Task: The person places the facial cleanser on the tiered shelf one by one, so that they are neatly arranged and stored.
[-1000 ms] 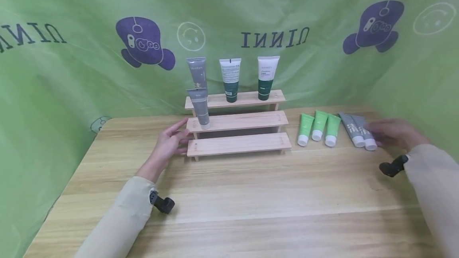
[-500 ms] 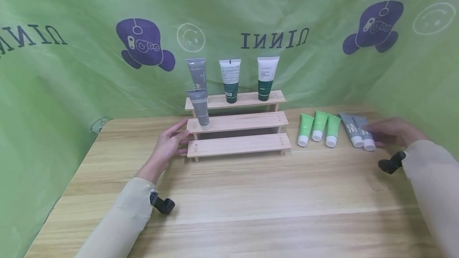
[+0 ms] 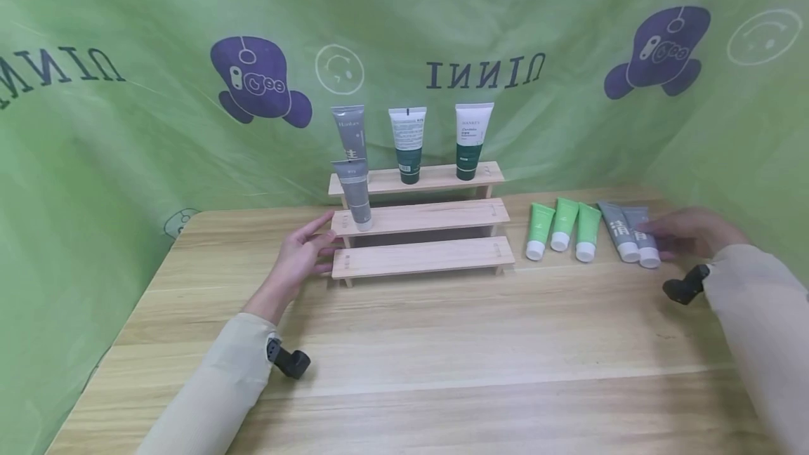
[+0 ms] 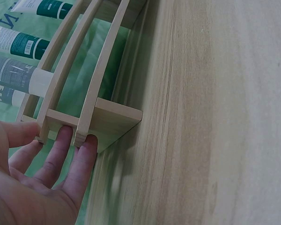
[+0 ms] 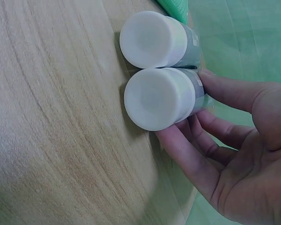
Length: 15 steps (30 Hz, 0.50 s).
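Observation:
My left hand (image 3: pixel 297 258) rests against the left end of a three-tier wooden display stand (image 3: pixel 430 256), fingers extended; in the left wrist view, the fingertips (image 4: pixel 88 143) meet its shelf ends. At the right, my right hand (image 3: pixel 698 230) pinches the outer of two grey squeeze tubes, thumb above and fingers underneath. That tube's white cap (image 5: pixel 152 99) faces the right wrist camera. Alongside lies the second grey tube (image 3: pixel 618 227). On the stand's middle tier a grey tube (image 3: pixel 355 192) is upright; another grey tube (image 3: pixel 349 128) is partly hidden behind it on the top tier.
Two white-and-green tubes, one at the middle (image 3: pixel 407 146) and one at the right (image 3: pixel 470 142), stand on the top tier. Three light green tubes (image 3: pixel 564 223) lie between the stand and the grey pair. A green printed curtain (image 3: pixel 379 12) hangs behind the wooden table (image 3: pixel 442 350).
My right hand has shifted slightly left with the outer grey tube, and the lettering on the grey pair looks turned. The left hand stays at the stand; the head view has moved a little.

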Motion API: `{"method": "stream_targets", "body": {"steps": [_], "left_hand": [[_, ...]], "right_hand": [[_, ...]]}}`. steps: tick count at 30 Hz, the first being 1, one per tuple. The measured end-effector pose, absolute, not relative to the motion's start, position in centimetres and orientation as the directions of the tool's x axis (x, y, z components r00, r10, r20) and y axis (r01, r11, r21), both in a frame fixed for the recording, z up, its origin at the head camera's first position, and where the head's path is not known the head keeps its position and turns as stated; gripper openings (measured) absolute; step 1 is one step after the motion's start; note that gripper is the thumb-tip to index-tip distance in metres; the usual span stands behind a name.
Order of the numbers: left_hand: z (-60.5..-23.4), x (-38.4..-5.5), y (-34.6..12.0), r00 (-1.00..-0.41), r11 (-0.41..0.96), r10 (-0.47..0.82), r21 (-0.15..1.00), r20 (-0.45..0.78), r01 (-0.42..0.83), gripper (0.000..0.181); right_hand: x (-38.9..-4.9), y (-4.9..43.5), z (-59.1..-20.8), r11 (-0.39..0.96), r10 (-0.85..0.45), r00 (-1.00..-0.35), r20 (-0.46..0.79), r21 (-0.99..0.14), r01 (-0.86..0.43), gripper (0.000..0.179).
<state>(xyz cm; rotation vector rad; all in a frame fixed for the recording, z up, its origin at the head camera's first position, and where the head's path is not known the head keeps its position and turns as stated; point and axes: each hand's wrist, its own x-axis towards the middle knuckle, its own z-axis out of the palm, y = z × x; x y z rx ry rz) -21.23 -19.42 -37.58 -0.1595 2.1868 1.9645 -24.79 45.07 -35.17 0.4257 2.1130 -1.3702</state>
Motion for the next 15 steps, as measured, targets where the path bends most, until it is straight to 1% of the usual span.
{"method": "stream_targets", "body": {"steps": [5,15], "left_hand": [[-37.72,-21.26,-19.43,-0.975,0.106,0.057,0.972,-0.217,-0.21,0.055],[-37.76,-21.31,-19.36,-0.974,0.119,0.036,0.969,-0.224,-0.219,0.056]], "right_hand": [[-24.89,45.59,-35.67,0.411,-0.053,-0.789,-0.613,-0.733,0.542,0.021],[-24.31,45.89,-35.95,0.337,-0.047,-0.805,-0.592,-0.768,0.545,0.015]]}}
